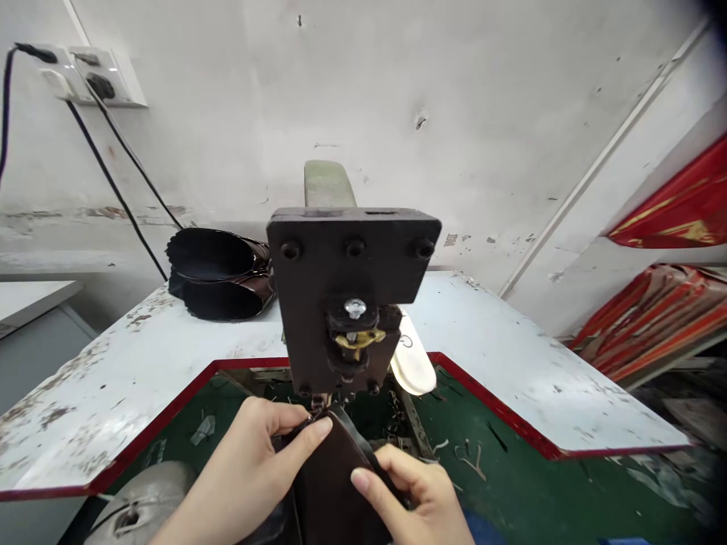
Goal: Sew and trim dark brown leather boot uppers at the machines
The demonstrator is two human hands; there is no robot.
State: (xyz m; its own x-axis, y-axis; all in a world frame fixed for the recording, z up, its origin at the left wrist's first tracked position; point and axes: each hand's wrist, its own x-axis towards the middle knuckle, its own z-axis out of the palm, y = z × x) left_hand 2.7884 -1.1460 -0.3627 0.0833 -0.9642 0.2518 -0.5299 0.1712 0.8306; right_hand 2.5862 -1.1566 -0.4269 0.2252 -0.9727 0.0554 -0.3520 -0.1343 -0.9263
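A dark brown leather piece (332, 484) stands tilted under the head of a black machine (346, 280), its upper edge close below the machine's lower end. My left hand (273, 446) pinches its top left edge between thumb and forefinger. Lower down on the right edge, my right hand (412, 488) grips it with the thumb on the near face and the fingers curled behind. A thin strip runs along the top right edge of the leather. What lies at the contact point under the machine is partly hidden by the leather and my left fingers.
Two dark, glossy tube-like pieces (219, 276) with scalloped edges lie on the white, red-edged table (488, 356), left of the machine. A pale oval part (414, 359) sits beside the machine head. Scraps litter the green floor (482, 484). A rounded grey motor-like body (145, 499) is at lower left.
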